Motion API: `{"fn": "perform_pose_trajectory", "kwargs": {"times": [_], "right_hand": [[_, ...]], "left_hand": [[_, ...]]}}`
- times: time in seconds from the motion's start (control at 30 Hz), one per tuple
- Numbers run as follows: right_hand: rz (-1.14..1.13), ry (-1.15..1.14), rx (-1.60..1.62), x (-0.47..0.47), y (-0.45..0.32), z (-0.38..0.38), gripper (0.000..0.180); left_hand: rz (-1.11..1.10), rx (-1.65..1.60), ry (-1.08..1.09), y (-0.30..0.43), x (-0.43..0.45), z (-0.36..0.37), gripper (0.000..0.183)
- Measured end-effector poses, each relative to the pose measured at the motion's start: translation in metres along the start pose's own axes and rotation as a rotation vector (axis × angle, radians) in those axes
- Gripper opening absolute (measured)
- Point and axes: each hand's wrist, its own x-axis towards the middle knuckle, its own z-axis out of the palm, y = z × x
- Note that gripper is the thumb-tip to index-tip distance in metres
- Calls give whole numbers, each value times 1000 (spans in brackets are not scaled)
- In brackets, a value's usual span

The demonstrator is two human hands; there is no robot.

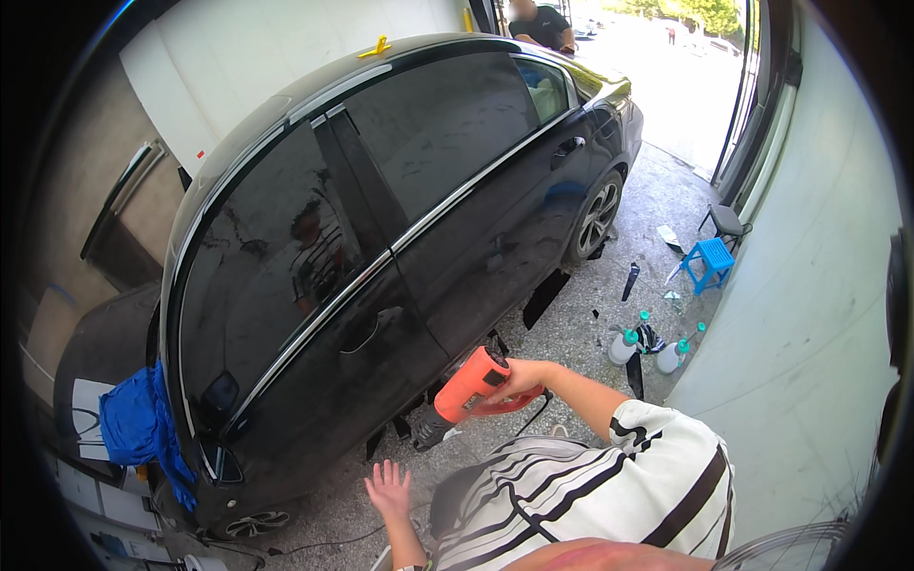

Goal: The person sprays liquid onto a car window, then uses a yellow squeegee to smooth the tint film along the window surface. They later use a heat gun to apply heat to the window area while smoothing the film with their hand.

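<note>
My right hand (520,382) is closed around the red handle of an orange-red heat gun (468,385). The gun's dark nozzle points down and to the left, beside the lower doors of a black car (457,264). Lower left of the nozzle, my left hand (390,489) is raised with its fingers spread, holding nothing. Both hands are apart from the car. The dark front side window (271,243) reflects a person in a striped shirt. A black cord hangs near the gun's handle.
Spray bottles (623,347), a blue plastic stool (708,265) and dark film scraps (546,296) stand or lie on the speckled floor. A blue cloth (136,414) covers part of the car's front. A yellow tool (375,48) rests on the roof. Another person (544,28) is beyond the rear.
</note>
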Motion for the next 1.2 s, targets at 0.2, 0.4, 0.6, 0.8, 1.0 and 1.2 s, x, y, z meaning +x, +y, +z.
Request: {"fn": "perform_pose_trajectory", "kwargs": {"times": [0.2,0.4,0.6,0.8,1.0,1.2], "right_hand": [[-49,-3,-4,-4,4,-1,39],[28,-47,-47,5,29,-10,36],[178,-196,-2,-7,-5,-10,35],[152,-166,9,-4,-9,-6,34],[160,-74,7,8,16,-5,32],[83,-90,-92,8,25,1,34]], "left_hand": [[153,172,93,-5,12,-14,46],[2,112,-24,14,0,-9,49],[564,2238,-53,0,-11,-7,30],[792,2398,-548,-11,-13,-20,19],[981,2672,-609,-28,-3,-57,20],[976,2588,-627,-31,-2,-58,24]]}}
